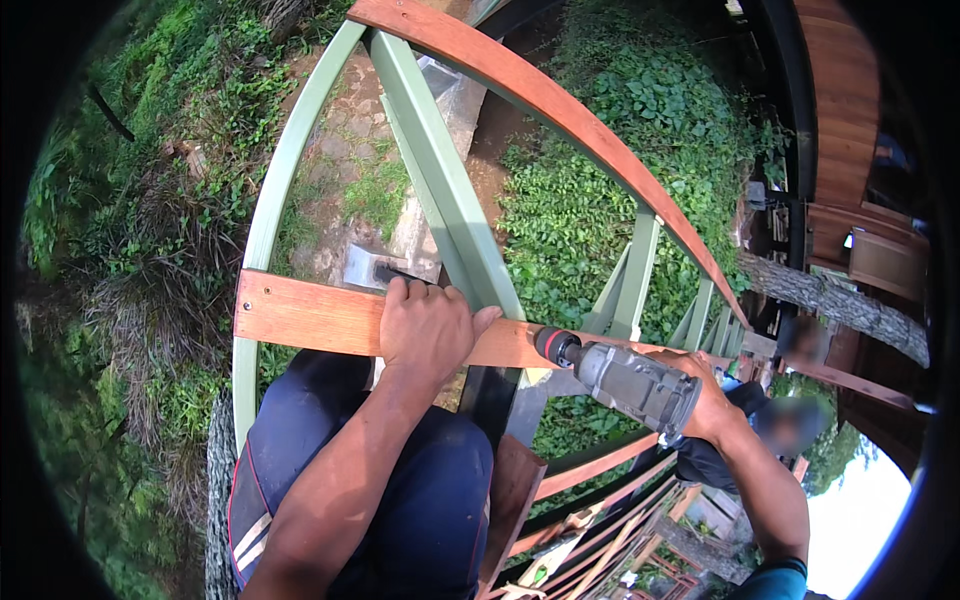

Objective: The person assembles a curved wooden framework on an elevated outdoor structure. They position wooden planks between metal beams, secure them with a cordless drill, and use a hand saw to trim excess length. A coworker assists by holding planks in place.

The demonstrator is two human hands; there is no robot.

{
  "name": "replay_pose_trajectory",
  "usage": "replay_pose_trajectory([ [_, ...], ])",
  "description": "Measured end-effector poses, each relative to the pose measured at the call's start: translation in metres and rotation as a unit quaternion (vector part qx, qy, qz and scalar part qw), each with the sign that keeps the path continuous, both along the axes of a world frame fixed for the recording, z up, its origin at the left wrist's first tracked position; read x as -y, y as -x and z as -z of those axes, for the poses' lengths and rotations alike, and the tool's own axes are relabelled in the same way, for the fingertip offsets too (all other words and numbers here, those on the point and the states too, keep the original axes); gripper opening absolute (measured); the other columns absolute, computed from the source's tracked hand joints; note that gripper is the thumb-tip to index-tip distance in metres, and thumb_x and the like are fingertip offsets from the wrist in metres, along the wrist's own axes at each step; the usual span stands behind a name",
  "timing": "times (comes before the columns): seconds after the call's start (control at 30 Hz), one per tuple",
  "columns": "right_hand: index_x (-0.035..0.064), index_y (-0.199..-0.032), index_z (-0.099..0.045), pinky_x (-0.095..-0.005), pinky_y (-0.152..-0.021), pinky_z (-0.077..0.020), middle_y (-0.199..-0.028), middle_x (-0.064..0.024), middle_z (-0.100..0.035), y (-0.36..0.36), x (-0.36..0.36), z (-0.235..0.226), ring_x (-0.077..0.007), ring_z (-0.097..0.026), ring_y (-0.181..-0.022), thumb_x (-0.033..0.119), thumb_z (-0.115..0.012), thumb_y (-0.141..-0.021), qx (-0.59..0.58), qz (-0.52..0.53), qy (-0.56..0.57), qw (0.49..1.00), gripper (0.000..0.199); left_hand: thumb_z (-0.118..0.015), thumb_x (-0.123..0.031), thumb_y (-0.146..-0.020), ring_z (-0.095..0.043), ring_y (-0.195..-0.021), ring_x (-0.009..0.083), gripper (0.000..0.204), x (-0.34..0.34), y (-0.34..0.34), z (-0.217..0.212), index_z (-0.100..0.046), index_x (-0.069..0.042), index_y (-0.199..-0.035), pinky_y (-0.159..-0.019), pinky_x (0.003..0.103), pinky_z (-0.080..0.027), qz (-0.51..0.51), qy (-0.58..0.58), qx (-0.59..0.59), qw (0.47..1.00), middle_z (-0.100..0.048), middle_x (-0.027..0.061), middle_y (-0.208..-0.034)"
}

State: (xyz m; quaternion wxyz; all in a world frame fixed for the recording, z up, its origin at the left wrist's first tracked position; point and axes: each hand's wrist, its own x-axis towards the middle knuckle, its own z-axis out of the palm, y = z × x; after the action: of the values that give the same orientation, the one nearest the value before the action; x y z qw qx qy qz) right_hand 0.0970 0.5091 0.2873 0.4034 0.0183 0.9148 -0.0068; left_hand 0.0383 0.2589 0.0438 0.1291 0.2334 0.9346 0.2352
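Note:
My left hand (428, 328) presses down on a reddish-brown wooden plank (312, 314), its fingers curled over the far edge. Two dark screw heads or holes show at the plank's left end. My right hand (708, 398) grips a grey and black power drill (638, 386), whose handle is mostly hidden. The drill's chuck (552, 345), ringed in red, points left and meets or hovers over the plank just right of my left hand; its tip is hidden. Under the plank run pale green metal beams (440, 180).
A curved wooden rail (540, 75) tops the green frame. Long wooden strips (590, 490) lie at lower right. Far below are stony ground (345, 150) and dense plants (620, 150). Another person (790, 425) is at the right, near a tree trunk (850, 305).

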Motion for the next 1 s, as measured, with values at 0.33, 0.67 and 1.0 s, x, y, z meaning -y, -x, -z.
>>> replay_pose_trajectory([
  [0.33, 0.0075, -0.086, -0.065, -0.0484, -0.074, -0.0494, -0.077, -0.0143, -0.065, 0.043, 0.007, 0.002, -0.0388, -0.066, -0.082, 0.026, -0.077, -0.069, 0.052, -0.028, 0.025, 0.998, 0.028, -0.058, -0.064, -0.094, -0.064, -0.066, 0.0242, 0.064, -0.005, 0.004, -0.004, -0.067, -0.007, -0.065, -0.077, 0.038, -0.041, -0.029, -0.011, -0.010, 0.999, -0.066, 0.0082, -0.063],
  [0.67, 0.0075, -0.097, -0.068, -0.0484, -0.072, -0.0509, -0.088, -0.0148, -0.069, 0.040, 0.009, 0.001, -0.0369, -0.069, -0.087, 0.029, -0.076, -0.069, 0.033, -0.003, 0.036, 0.999, 0.036, -0.060, -0.062, -0.093, -0.065, -0.068, 0.0266, 0.061, -0.005, 0.001, -0.003, -0.068, -0.007, -0.068, -0.078, 0.041, -0.041, -0.014, 0.002, -0.009, 1.000, -0.067, 0.0101, -0.066],
  [1.0, 0.0130, -0.129, -0.068, -0.0483, -0.095, -0.0537, -0.134, -0.0094, -0.067, -0.030, 0.017, -0.002, -0.0341, -0.066, -0.119, 0.008, -0.076, -0.070, -0.122, -0.003, 0.052, 0.991, 0.060, -0.060, -0.054, -0.097, -0.069, -0.095, 0.0294, 0.053, 0.006, 0.001, -0.025, -0.073, -0.003, -0.088, -0.091, 0.042, -0.046, 0.013, -0.053, -0.012, 0.998, -0.073, 0.0176, -0.090],
])
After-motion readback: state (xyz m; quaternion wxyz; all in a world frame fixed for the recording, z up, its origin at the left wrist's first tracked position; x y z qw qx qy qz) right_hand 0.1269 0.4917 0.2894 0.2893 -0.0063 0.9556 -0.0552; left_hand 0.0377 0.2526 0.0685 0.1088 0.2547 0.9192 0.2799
